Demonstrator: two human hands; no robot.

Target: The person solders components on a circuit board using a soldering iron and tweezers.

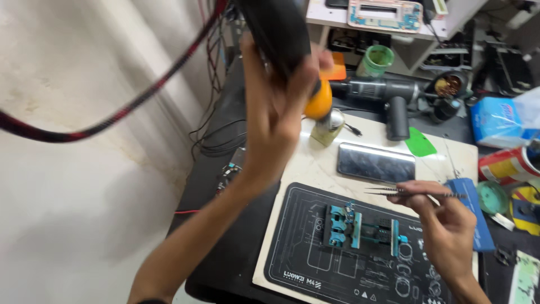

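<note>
Steel tweezers (413, 193) pinched in right hand (444, 225), left hand (278, 107) fingers wrapped round raised black tool (278, 34); its swinging cord (112, 118) risked snagging, jolting blue clamp (360, 228).

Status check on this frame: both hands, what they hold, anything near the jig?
Left hand raised, gripping black handheld tool. Right hand holds tweezers above blue clamp jig on mat. Phone lies behind.

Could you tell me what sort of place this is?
Probably an electronics repair bench: a teal clamp fixture sits on a black work mat, a phone lies nearby, and the right hand holds tweezers.
</note>
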